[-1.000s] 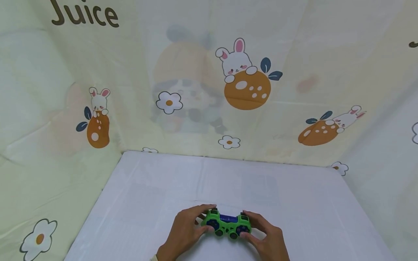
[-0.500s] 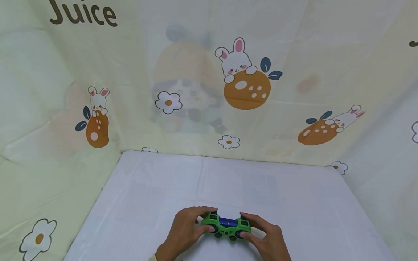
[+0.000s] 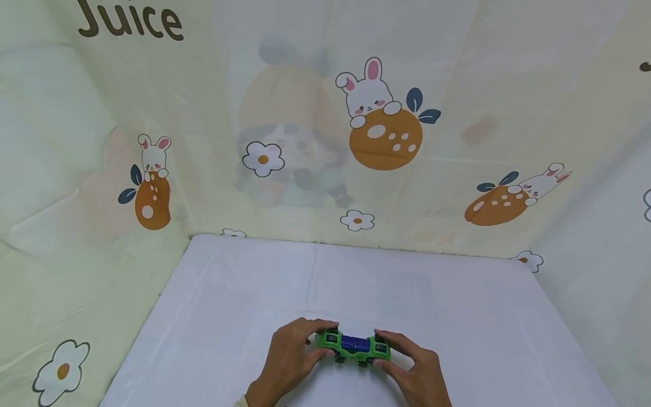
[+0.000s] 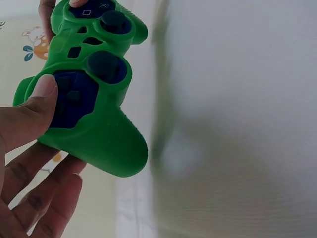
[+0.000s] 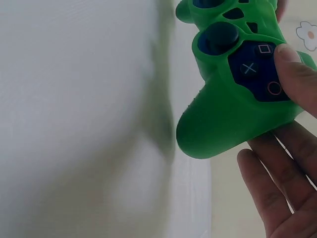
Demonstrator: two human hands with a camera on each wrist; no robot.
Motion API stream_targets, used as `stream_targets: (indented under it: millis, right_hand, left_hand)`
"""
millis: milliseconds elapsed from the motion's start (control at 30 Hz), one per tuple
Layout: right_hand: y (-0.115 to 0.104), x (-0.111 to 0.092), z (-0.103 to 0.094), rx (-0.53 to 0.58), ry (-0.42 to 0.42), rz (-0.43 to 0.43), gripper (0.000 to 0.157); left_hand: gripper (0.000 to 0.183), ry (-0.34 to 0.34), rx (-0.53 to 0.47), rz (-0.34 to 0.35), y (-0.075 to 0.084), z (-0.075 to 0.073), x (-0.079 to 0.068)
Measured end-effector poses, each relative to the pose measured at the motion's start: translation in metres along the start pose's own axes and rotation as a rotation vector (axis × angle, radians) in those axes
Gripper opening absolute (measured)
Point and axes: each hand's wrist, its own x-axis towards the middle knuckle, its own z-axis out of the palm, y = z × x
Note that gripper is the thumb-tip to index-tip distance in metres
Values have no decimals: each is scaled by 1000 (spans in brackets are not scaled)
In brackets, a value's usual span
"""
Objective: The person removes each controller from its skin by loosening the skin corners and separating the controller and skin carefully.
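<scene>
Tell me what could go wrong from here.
Dropping: the left hand and right hand grip only the ends of the green controller, which looks raised above the white table, so it might fall if either slips.
Stray press: the right thumb lies over the face buttons, so tightening that hold could push one.

Back wall: pale yellow cloth (image 3: 437, 34), with a faint picture (image 3: 285, 96) behind the bold prints.
Bunnies: three, each hugging an orange; the middle bunny (image 3: 368, 97) is biggest.
Flowers: white flowers (image 3: 263, 159) with orange middles.
Word: brown "Juice" (image 3: 136, 24), top left.
Side walls: creased cloth on the left (image 3: 56, 265), smoother cloth on the right (image 3: 605, 243).
Flat top: white, smooth sheet (image 3: 346, 282).
Light: soft, with blurry grey shadows (image 4: 213, 144).
</scene>
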Motion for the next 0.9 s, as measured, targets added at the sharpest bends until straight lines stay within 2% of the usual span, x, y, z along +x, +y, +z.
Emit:
stream_targets:
  millis: [133, 367, 567, 767, 900]
  right_hand:
    - [1, -1, -1, 4, -39, 34, 57]
    - [2, 0, -8, 24, -156, 18, 53]
    - [-1, 0, -13, -11, -240, -18, 50]
    - [-1, -2, -15, -33, -234, -108, 44]
    - [1, -3, -13, -42, -192, -145, 43]
  left_hand:
    - [56, -38, 1, -5, 1, -2, -1]
    - [51, -127, -16, -9, 2, -9, -2]
    - [50, -144, -9, 9, 3, -12, -5]
    - [48, -159, 1, 0, 4, -11, -7]
    - [46, -151, 7, 5, 5, -11, -7]
